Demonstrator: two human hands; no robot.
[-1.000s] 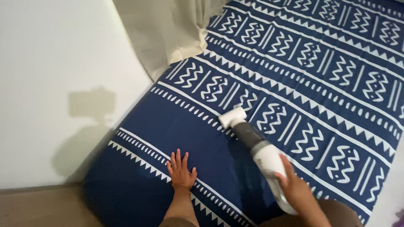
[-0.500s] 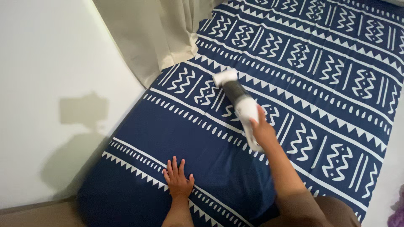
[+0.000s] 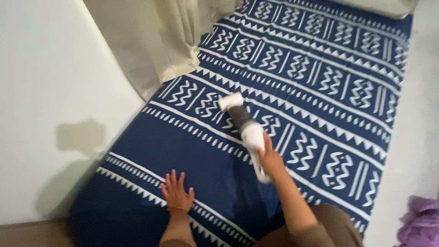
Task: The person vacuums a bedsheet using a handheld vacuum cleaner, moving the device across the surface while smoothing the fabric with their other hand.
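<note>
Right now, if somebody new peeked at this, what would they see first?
First, the big dark blue bed sheet with white zigzag patterns, filling the middle of the view. On it, the right hand grips a white and grey handheld vacuum, nozzle pointing at the cream curtain at the top left. The left hand lies flat near the bottom.

Handheld vacuum (image 3: 244, 128) and right hand (image 3: 270, 160) nearer again, after far reach.
</note>
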